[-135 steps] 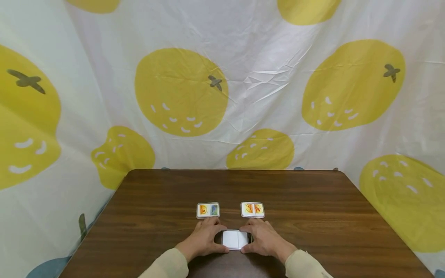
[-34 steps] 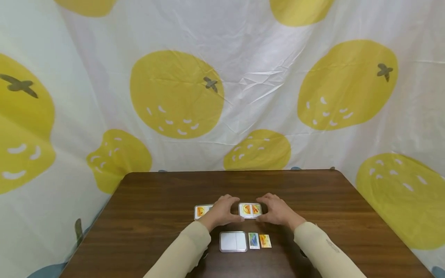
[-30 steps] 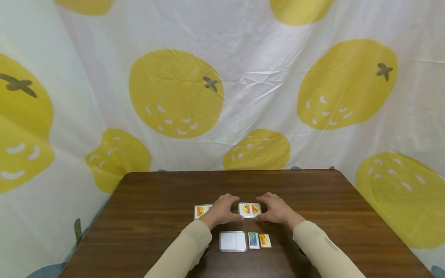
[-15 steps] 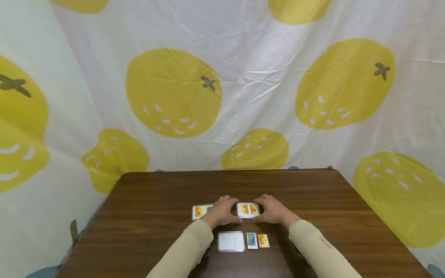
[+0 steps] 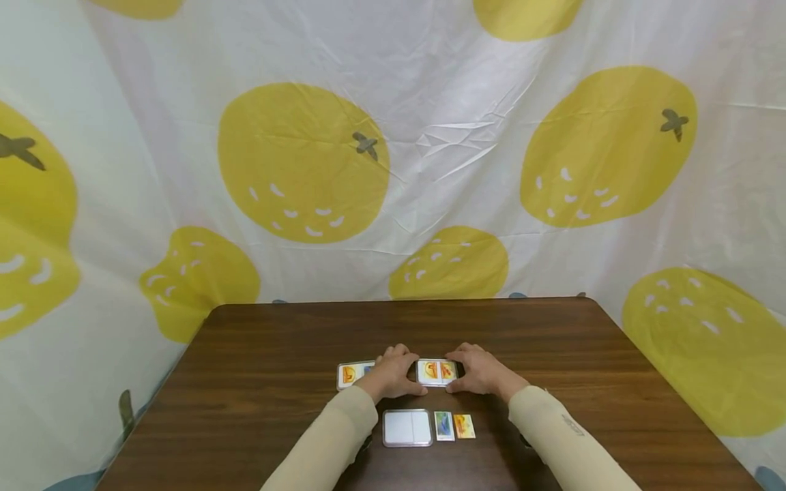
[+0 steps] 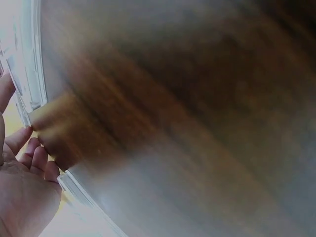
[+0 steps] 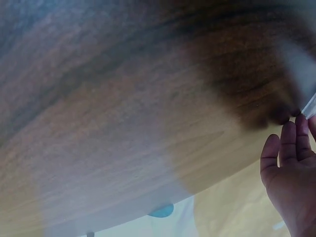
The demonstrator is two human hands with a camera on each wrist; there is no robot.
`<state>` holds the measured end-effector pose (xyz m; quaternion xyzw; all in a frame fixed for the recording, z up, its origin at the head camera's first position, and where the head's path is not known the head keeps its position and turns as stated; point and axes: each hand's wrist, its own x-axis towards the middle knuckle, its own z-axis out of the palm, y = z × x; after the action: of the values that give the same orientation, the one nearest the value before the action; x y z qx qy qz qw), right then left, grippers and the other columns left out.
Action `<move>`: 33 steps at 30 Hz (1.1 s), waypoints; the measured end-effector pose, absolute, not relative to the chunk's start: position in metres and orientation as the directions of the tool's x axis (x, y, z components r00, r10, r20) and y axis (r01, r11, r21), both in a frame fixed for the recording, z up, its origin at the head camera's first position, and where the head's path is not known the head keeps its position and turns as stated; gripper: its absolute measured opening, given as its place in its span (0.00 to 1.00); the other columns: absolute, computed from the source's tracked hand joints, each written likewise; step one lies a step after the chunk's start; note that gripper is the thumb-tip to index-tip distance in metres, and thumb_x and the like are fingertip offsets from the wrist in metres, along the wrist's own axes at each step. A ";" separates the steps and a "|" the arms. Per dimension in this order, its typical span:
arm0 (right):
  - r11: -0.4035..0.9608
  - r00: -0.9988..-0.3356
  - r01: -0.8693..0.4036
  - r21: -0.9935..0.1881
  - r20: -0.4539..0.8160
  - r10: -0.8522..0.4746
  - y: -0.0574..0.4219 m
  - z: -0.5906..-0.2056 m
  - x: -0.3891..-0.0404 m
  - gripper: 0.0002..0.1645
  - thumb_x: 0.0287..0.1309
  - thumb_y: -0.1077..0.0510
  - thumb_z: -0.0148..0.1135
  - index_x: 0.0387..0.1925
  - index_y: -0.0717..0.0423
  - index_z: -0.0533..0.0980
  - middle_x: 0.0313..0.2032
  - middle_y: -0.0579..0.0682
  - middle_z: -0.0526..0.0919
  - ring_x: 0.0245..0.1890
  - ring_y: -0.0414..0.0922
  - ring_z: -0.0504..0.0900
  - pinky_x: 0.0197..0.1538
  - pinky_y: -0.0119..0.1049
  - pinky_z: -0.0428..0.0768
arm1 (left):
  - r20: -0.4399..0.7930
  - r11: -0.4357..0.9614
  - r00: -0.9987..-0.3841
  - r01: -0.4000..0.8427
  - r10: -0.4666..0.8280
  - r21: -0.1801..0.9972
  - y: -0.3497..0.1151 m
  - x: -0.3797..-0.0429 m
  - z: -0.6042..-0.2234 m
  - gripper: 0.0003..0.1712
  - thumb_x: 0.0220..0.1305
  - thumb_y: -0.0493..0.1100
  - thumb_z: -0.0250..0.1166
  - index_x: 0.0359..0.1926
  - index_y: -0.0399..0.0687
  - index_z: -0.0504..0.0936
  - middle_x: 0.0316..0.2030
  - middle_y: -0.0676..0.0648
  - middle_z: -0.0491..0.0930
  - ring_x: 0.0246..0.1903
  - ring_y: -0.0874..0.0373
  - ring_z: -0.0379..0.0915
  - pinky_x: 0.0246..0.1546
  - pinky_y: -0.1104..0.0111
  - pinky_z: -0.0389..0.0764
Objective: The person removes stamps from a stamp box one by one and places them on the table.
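On the brown counter (image 5: 276, 416), the left hand (image 5: 393, 374) grips the 9 o'clock end of the orange-picture case (image 5: 437, 372), and the right hand (image 5: 484, 372) its 3 o'clock end, each with thumb and fingers partly spread and curved round the edge. At 9 o'clock from it, a second case (image 5: 351, 374) lies partly behind the left hand. The white divided case (image 5: 408, 428) lies at 7 o'clock, the blue-green card (image 5: 444, 426) at 6, the orange card (image 5: 464, 426) at 5.
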<state>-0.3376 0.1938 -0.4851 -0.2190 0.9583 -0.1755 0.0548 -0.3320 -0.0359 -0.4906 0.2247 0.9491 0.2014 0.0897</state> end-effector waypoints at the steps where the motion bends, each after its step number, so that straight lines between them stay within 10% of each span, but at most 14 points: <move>1: 0.842 -0.897 -0.403 -0.358 -0.030 -0.442 0.194 -0.485 -0.338 0.41 0.48 0.47 0.78 0.61 0.61 0.76 0.54 0.56 0.76 0.55 0.56 0.73 0.58 0.56 0.70 | -0.083 0.819 -0.882 0.390 0.463 0.421 -0.036 -0.332 -0.491 0.42 0.59 0.61 0.70 0.69 0.46 0.70 0.61 0.47 0.66 0.61 0.50 0.60 0.62 0.55 0.63; 33: 0.863 -0.896 -0.414 -0.289 -0.039 -0.443 0.193 -0.487 -0.340 0.37 0.51 0.44 0.75 0.61 0.55 0.77 0.54 0.54 0.76 0.56 0.55 0.72 0.59 0.59 0.66 | -0.080 0.825 -0.881 0.400 0.466 0.398 -0.036 -0.331 -0.491 0.34 0.63 0.58 0.67 0.66 0.51 0.71 0.61 0.47 0.66 0.61 0.50 0.60 0.60 0.55 0.63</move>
<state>-0.3395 0.1926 -0.4865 -0.2224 0.9637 -0.1379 0.0523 -0.3310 -0.0357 -0.4914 0.2275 0.9514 0.1886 0.0871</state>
